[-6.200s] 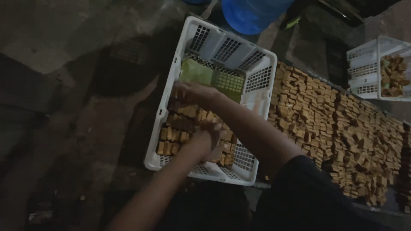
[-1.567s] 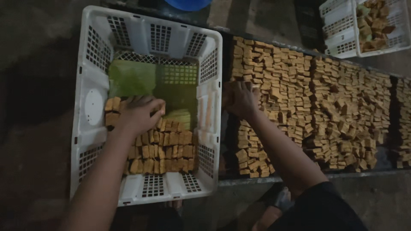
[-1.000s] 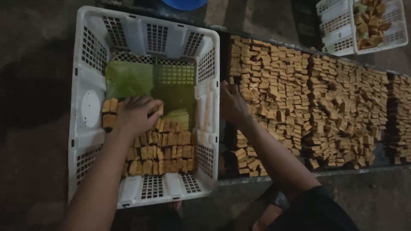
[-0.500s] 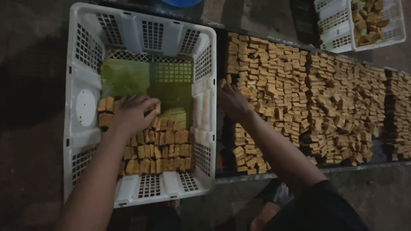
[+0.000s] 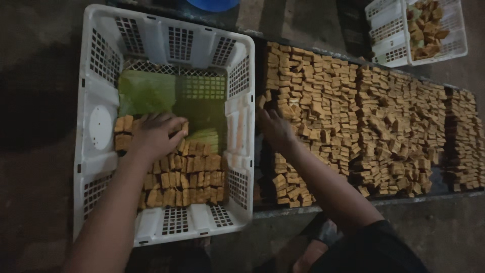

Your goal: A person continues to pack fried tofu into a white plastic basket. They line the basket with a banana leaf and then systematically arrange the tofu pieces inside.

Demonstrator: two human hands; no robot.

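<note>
The left hand (image 5: 154,135) lies spread, palm down, on the brown blocks (image 5: 187,174) packed in rows inside the white crate (image 5: 101,96); the right hand (image 5: 275,129), fingers loosely curled, touches the block spread (image 5: 353,126) alongside; a 2nd crate (image 5: 394,45) sits beyond.

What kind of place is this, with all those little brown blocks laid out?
Probably a small food workshop, perhaps making fried tofu, with work done low on a dark floor. A long tray holds rows of brown blocks; the left hand packs some into a white plastic crate lined with green leaf.
</note>
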